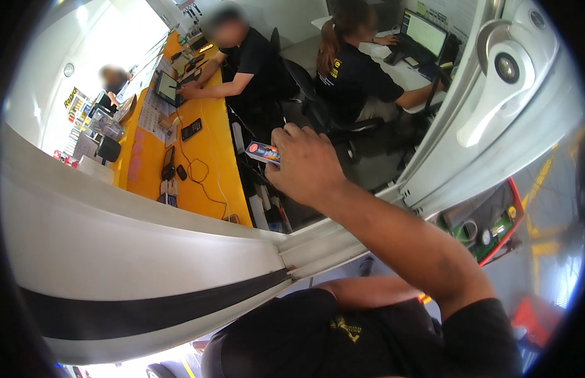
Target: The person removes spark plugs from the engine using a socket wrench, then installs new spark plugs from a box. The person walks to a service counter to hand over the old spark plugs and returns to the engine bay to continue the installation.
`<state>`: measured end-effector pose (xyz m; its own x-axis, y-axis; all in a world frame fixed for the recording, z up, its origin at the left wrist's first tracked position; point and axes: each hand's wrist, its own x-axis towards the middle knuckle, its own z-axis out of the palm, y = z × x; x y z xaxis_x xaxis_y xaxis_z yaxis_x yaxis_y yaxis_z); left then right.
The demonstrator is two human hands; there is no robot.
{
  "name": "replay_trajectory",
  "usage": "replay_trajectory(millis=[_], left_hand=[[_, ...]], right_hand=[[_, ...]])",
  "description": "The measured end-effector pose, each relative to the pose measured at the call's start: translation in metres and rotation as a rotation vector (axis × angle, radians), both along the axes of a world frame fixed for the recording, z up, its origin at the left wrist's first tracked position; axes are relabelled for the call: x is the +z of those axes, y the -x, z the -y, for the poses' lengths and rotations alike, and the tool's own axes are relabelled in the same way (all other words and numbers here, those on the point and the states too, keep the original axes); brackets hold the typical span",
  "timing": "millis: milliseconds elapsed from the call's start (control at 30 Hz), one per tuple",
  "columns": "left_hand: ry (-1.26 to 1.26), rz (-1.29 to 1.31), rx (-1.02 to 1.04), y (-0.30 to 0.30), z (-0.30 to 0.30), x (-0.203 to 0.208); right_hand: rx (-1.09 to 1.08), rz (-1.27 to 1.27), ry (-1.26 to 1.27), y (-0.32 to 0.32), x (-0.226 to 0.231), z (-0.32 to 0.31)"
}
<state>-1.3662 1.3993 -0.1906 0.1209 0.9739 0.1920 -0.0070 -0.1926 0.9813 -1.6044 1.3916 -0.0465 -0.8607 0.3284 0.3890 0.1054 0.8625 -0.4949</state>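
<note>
My right hand [310, 165] reaches forward past the white frame into an office. Its fingers are closed around a small printed box [263, 152], pale with a red round mark and a blue and orange picture. The box is held above the gap beside the yellow counter [198, 164], apart from the counter top. My left forearm [374, 292] lies across my body in a black shirt, and its hand is hidden behind my right arm.
A white door frame [343, 246] and a door with a large white handle [503, 82] border the opening. On the counter lie a calculator [191, 129], a computer mouse [181, 171] and cables. Seated people [248, 63] work beyond. A red-edged tool tray [487, 220] stands at right.
</note>
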Motion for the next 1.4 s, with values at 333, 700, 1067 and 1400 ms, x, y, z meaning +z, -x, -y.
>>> replay_trajectory(millis=[333,700,1067,1400], left_hand=[[0.0,-0.005,-0.011,0.0,-0.003,-0.007],[-0.005,-0.002,-0.019,-0.004,-0.007,-0.006],[-0.006,0.0,-0.033,-0.006,-0.006,-0.009],[-0.004,0.009,-0.038,-0.012,-0.007,-0.011]], right_hand=[[0.016,0.006,0.009,-0.001,-0.002,-0.003],[0.027,0.012,0.008,-0.003,0.0,-0.003],[0.026,0.043,0.012,-0.004,0.0,-0.004],[0.035,0.043,0.018,-0.003,0.0,-0.002]])
